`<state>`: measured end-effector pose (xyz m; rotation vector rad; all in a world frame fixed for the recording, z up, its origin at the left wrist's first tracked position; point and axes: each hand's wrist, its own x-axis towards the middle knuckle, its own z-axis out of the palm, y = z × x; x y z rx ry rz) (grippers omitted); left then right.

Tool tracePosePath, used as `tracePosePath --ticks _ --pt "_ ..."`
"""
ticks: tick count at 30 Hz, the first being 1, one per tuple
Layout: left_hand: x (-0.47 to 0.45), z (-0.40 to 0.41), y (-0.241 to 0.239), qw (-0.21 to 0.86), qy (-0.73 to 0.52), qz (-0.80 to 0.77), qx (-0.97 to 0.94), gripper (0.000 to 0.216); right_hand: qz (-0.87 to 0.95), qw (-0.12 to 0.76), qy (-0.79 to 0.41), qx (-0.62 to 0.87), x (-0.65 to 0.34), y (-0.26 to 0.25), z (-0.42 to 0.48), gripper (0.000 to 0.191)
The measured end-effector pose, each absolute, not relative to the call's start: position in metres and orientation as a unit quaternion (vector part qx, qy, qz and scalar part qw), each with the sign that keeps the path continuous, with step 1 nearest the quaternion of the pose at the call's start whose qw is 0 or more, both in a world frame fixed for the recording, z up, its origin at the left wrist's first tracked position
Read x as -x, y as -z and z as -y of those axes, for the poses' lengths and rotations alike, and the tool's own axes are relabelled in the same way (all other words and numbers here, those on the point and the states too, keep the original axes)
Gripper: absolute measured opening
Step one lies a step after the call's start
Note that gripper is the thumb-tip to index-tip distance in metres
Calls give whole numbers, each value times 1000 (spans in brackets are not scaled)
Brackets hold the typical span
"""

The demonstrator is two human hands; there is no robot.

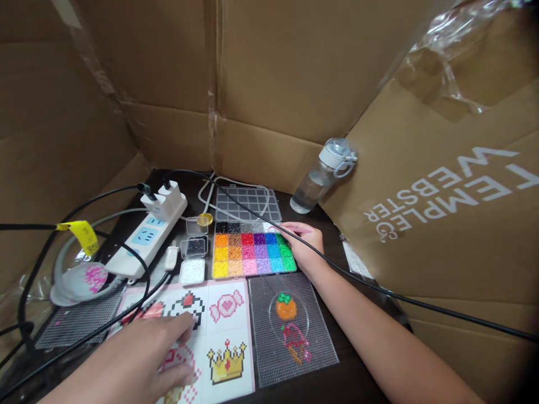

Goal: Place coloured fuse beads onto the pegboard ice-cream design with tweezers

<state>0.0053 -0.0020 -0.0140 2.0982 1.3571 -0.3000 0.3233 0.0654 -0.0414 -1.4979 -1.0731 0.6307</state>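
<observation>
My right hand (309, 247) grips pink tweezers (298, 226), their tip over the white compartment at the top right of a bead box (254, 276). Small fuse beads in many colours fill the box's compartments. My left hand (147, 350) rests on a pattern sheet (223, 335), fingers apart with nothing in them, partly covering the pictures. The sheet shows pixel designs such as a candy and a crown. To its right lies a clear pegboard (320, 342) bearing an orange fruit figure (286, 308) and an ice cream cone figure (295, 339) made of beads.
A power strip (145, 238) with plugs stands at the left. Small open boxes hold black beads (196, 247) and white beads (192, 272). A black cable (357, 277) crosses above my right forearm. A water bottle (315, 178) leans at the back, near cardboard walls (269, 134).
</observation>
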Motion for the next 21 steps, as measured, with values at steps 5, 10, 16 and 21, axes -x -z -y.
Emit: tracePosePath --ticks 5,10,16,21 --pt "-7 1 9 310 120 -512 -792 25 378 617 -344 599 -320 29 -56 18" --pt "-9 -4 0 327 133 -490 -797 23 322 638 -407 569 -321 14 -29 15" --pt "-9 -5 1 290 149 -477 -816 23 286 619 -465 565 -332 12 29 19" --pt "-8 -6 7 269 173 -459 -829 27 266 609 -450 597 -341 24 80 16"
